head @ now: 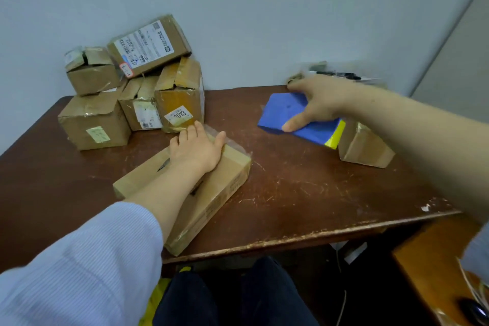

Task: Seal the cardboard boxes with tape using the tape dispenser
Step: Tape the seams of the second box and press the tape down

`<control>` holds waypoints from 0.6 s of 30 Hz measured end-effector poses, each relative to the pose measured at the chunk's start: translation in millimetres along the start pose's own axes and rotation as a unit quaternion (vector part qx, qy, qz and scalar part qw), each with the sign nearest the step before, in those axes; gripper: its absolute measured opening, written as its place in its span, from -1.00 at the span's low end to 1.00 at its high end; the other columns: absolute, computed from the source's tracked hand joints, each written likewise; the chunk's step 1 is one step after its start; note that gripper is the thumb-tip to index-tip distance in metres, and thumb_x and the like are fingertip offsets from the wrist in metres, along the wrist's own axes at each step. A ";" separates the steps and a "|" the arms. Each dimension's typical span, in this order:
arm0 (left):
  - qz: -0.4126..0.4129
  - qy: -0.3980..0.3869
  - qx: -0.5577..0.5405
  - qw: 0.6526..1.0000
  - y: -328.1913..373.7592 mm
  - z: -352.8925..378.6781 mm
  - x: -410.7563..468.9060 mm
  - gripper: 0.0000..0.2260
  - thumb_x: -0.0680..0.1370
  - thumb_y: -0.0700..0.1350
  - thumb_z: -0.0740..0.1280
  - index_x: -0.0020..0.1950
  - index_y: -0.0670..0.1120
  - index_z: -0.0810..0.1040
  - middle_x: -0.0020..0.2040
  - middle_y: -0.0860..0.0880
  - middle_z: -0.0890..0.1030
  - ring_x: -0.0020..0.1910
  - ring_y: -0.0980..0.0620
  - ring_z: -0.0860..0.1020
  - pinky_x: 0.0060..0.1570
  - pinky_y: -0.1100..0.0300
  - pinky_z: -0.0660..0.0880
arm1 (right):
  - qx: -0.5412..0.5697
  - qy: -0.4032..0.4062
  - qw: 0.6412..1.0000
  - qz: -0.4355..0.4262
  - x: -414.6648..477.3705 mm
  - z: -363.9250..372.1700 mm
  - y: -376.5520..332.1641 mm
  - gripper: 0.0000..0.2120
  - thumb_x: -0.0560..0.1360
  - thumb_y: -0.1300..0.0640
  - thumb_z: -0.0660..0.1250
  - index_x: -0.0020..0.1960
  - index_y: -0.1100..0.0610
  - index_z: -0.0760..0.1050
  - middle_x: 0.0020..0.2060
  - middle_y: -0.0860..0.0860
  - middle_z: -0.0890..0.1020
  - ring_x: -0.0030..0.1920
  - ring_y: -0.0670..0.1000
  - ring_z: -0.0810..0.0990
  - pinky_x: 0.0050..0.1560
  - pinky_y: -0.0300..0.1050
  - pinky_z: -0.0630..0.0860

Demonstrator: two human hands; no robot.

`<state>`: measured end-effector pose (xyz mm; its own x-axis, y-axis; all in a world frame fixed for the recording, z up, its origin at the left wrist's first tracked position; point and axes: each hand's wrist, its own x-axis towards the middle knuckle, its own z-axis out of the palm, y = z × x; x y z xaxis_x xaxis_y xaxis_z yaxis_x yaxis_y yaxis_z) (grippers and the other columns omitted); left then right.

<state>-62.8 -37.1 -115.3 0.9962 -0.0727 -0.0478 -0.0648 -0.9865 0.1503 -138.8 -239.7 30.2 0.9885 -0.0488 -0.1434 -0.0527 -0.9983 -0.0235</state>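
5 stacked boxes (140,106) beyond left hand (197,147), right hand (321,103) gripping blue box (285,111)

Soft, even light fills the scene, moderately bright, with a cool cast on the pale wall (238,8). Shadows are faint and soft-edged under the stacked boxes (95,119) and the left hand (195,148). Tape on the flat box (219,193) and the worn surface (291,188) give a dull sheen. Motion blur smears the right hand (320,103) and the clutter behind it; the blue box (285,111) in its grip reads sharper. The near left sleeve (79,259) is soft, and the surface's front edge bows with wide-angle distortion.
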 end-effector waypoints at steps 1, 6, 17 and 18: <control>-0.006 -0.001 -0.009 1.000 0.5 -2.5 -1.4 -0.35 0.60 0.23 -0.15 0.57 -0.15 -0.07 0.56 -0.11 0.08 0.52 -0.10 0.07 0.45 -0.05 0.03 | -0.008 0.016 1.000 0.003 -1.3 21.4 3.7 -0.29 0.36 -0.17 0.46 0.35 0.17 0.33 0.23 0.13 0.47 0.18 0.18 0.47 0.09 -0.01 0.43; -0.031 -0.036 -0.019 0.999 -6.6 -12.5 -9.3 -0.38 0.60 0.15 -0.09 0.57 -0.14 -0.09 0.56 -0.10 0.05 0.50 -0.14 0.08 0.42 -0.06 0.06 | -0.105 0.087 0.990 0.020 9.7 109.9 9.8 -0.18 0.49 -0.08 0.35 0.53 0.16 -0.04 0.28 0.16 0.37 0.24 0.16 0.42 0.14 0.00 0.36; -0.010 0.052 0.008 0.999 -56.2 -35.1 -29.4 -0.58 0.60 0.08 0.16 0.31 -0.17 0.46 0.27 -0.23 0.42 0.23 -0.24 0.40 0.16 -0.03 0.40 | 0.120 0.273 0.943 -0.150 3.2 124.0 -44.1 -0.71 0.55 0.21 0.29 0.25 0.25 0.53 0.24 0.20 0.53 0.24 0.24 0.49 0.26 0.09 0.38; 0.055 0.125 0.002 0.991 -60.9 -34.5 -32.1 -0.65 0.61 0.01 0.19 0.26 -0.19 0.52 0.22 -0.21 0.47 0.19 -0.23 0.42 0.14 -0.03 0.41 | 0.162 0.237 0.943 -0.169 3.6 123.5 -58.3 -0.70 0.59 0.18 0.22 0.29 0.20 0.51 0.27 0.13 0.52 0.27 0.17 0.46 0.28 0.01 0.35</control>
<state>-88.8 30.4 -88.9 0.9661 -0.1421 0.2156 -0.1741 -0.9751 0.1371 -149.7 -177.9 -91.1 0.9046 0.1862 0.3834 0.3128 -0.9010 -0.3006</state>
